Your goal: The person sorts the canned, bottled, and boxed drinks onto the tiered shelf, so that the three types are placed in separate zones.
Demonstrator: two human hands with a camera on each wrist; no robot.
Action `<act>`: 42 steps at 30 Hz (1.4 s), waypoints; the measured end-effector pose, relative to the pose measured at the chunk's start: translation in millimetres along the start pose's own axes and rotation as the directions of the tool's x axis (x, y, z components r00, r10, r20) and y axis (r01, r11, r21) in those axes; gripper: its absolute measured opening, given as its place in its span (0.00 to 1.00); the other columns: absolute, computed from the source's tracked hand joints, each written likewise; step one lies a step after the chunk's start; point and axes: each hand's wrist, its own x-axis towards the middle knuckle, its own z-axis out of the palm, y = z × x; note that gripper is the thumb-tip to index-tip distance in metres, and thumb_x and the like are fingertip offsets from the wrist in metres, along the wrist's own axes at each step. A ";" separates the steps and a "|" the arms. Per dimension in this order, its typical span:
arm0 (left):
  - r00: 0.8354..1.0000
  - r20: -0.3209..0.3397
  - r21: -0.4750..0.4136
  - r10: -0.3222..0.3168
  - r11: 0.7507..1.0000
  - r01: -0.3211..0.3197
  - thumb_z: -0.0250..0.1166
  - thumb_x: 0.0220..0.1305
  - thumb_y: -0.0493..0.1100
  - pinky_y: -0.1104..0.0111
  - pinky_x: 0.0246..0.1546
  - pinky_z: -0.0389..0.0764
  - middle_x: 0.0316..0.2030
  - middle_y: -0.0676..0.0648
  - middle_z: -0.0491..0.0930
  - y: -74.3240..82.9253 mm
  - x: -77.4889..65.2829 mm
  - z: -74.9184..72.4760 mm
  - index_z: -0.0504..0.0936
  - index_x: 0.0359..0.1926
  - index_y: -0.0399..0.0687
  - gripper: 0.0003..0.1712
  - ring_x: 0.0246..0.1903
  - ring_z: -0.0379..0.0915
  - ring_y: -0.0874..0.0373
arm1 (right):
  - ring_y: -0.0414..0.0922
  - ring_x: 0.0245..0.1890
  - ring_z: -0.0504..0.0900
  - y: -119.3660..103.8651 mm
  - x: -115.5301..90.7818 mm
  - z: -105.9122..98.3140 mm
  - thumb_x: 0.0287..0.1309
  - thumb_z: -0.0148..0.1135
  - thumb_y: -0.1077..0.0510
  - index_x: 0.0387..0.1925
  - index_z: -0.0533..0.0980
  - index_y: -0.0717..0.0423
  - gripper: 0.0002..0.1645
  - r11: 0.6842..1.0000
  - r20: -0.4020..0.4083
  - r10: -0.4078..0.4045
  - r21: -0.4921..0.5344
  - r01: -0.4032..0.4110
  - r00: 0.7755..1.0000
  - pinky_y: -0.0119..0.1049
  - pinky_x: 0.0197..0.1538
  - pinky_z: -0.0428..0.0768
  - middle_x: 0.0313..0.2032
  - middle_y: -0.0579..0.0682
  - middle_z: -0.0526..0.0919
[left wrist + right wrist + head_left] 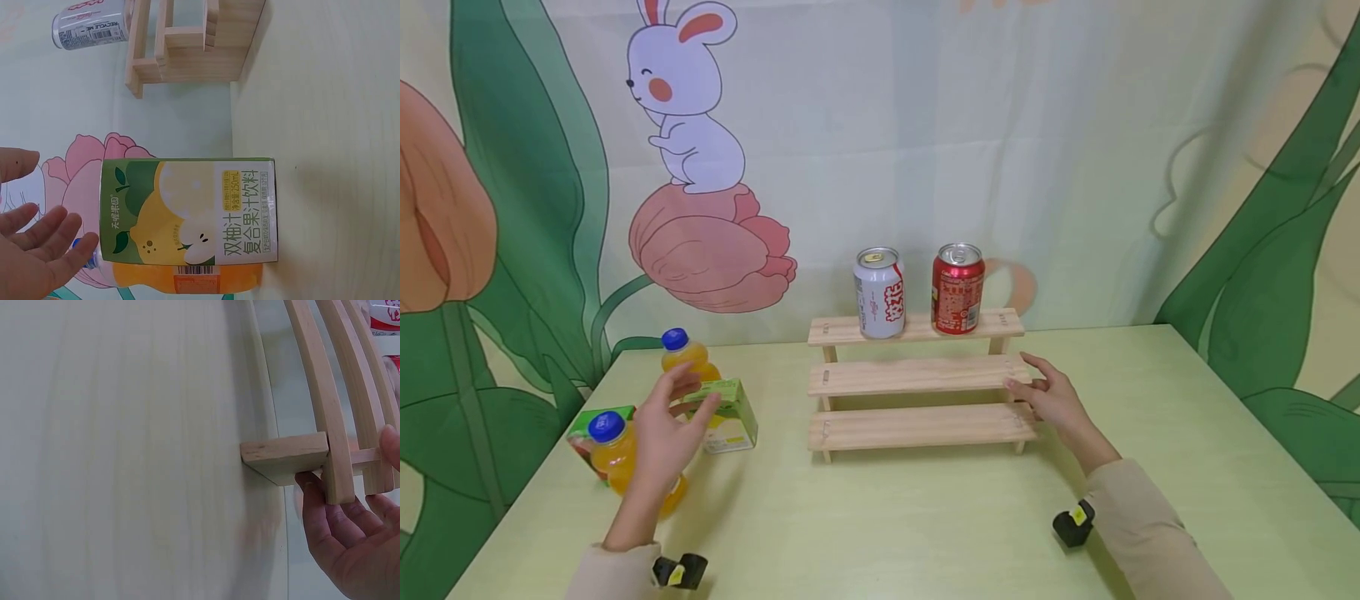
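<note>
My left hand (666, 437) hovers over the drinks at the table's left, fingers spread and holding nothing. Closest to it stands a green and yellow juice box (187, 212), upright and apart from the fingers in the left wrist view. My right hand (369, 544) grips the right end of a three-tier wooden shelf (917, 377), fingers around the board ends and thumb at a higher board. On the top tier stand a white soda can (880, 296) and a red cola can (957, 292). The two lower tiers hold nothing.
An orange juice bottle with a blue cap (613, 450) stands by my left wrist, partly hidden. Another such bottle (688, 354) is behind the juice box. A red and green carton (583, 437) sits at the far left. Behind the table (895, 533) hangs a printed curtain (1075, 167).
</note>
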 end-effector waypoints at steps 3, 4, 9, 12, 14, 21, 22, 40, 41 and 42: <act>0.999 -0.023 0.007 -0.025 1.000 0.025 0.62 0.59 0.38 0.53 0.52 0.70 0.52 0.36 0.70 1.2 -0.7 0.0 0.63 0.61 0.35 0.30 0.53 0.66 0.46 | 0.36 0.25 0.75 -0.2 -0.5 0.1 0.60 0.57 0.52 0.68 0.50 0.60 0.41 1.000 -0.002 -0.003 -0.002 0.003 1.000 0.29 0.22 0.67 0.36 0.58 0.79; 0.999 -0.022 0.016 -0.030 0.999 0.030 0.62 0.58 0.38 0.52 0.53 0.69 0.53 0.36 0.70 1.7 -0.7 0.0 0.63 0.61 0.35 0.31 0.53 0.65 0.45 | 0.36 0.25 0.75 -0.3 -0.6 0.1 0.60 0.57 0.52 0.68 0.50 0.61 0.41 1.000 -0.001 -0.004 -0.004 0.004 1.000 0.29 0.22 0.67 0.36 0.58 0.79; 0.996 0.009 0.091 -0.086 0.992 0.085 0.63 0.58 0.40 0.50 0.56 0.64 0.59 0.34 0.63 4.1 -0.2 1.3 0.59 0.63 0.35 0.35 0.57 0.58 0.40 | 0.36 0.25 0.75 -0.7 -0.7 0.4 0.60 0.57 0.51 0.68 0.50 0.60 0.41 1.000 -0.002 -0.002 -0.004 0.002 1.000 0.29 0.22 0.68 0.37 0.58 0.79; 0.989 0.036 0.123 -0.146 0.982 0.140 0.63 0.58 0.42 0.48 0.58 0.61 0.62 0.33 0.57 4.4 -0.2 3.0 0.54 0.66 0.36 0.40 0.59 0.54 0.38 | 0.36 0.25 0.75 -0.4 -0.4 0.1 0.60 0.57 0.51 0.68 0.50 0.60 0.41 1.000 -0.002 0.001 -0.009 -0.001 1.000 0.29 0.23 0.68 0.37 0.59 0.79; 0.982 0.047 0.128 -0.185 0.976 0.178 0.64 0.57 0.44 0.47 0.59 0.57 0.63 0.33 0.54 3.5 0.0 4.6 0.51 0.67 0.38 0.43 0.60 0.52 0.38 | 0.36 0.25 0.74 -0.1 -0.1 -0.1 0.60 0.57 0.51 0.68 0.50 0.60 0.41 1.000 -0.002 0.001 -0.014 -0.001 1.000 0.30 0.23 0.69 0.37 0.59 0.79; 0.956 0.067 0.090 -0.284 0.956 0.278 0.66 0.55 0.46 0.46 0.61 0.53 0.64 0.32 0.50 -4.1 2.1 12.4 0.45 0.69 0.39 0.50 0.61 0.49 0.37 | 0.36 0.22 0.72 0.7 0.3 -0.5 0.60 0.57 0.51 0.68 0.50 0.60 0.41 1.000 0.002 0.001 -0.007 -0.001 1.000 0.29 0.22 0.67 0.35 0.57 0.79; 0.954 0.067 0.084 -0.294 0.954 0.288 0.66 0.55 0.46 0.46 0.61 0.53 0.64 0.32 0.50 -5.3 2.5 13.5 0.44 0.68 0.38 0.50 0.61 0.49 0.37 | 0.36 0.22 0.72 0.7 0.3 -0.5 0.60 0.57 0.51 0.68 0.50 0.60 0.41 1.000 0.002 0.001 -0.005 -0.001 1.000 0.29 0.22 0.67 0.35 0.57 0.79; 0.940 0.061 0.080 -0.337 0.940 0.332 0.66 0.54 0.45 0.47 0.60 0.55 0.62 0.30 0.51 -15.0 6.8 22.5 0.44 0.68 0.36 0.50 0.59 0.50 0.37 | 0.36 0.25 0.75 -0.1 0.6 -0.4 0.60 0.57 0.51 0.68 0.51 0.60 0.41 1.000 -0.002 0.000 -0.009 0.000 1.000 0.29 0.22 0.67 0.37 0.58 0.80; 0.942 0.058 0.081 -0.332 0.942 0.327 0.66 0.54 0.45 0.46 0.61 0.54 0.62 0.30 0.51 -16.0 6.9 22.9 0.44 0.68 0.35 0.50 0.59 0.50 0.36 | 0.36 0.25 0.75 0.0 0.5 -0.4 0.60 0.57 0.51 0.68 0.51 0.60 0.41 1.000 -0.002 0.000 -0.011 0.000 1.000 0.29 0.23 0.68 0.37 0.58 0.80; 0.942 0.055 0.080 -0.330 0.942 0.325 0.66 0.54 0.44 0.47 0.61 0.54 0.62 0.30 0.50 -16.6 6.6 23.3 0.44 0.68 0.36 0.50 0.59 0.51 0.37 | 0.36 0.25 0.76 -0.1 0.3 -0.4 0.60 0.57 0.51 0.68 0.51 0.60 0.41 1.000 -0.003 0.001 -0.011 -0.001 1.000 0.29 0.23 0.68 0.37 0.57 0.80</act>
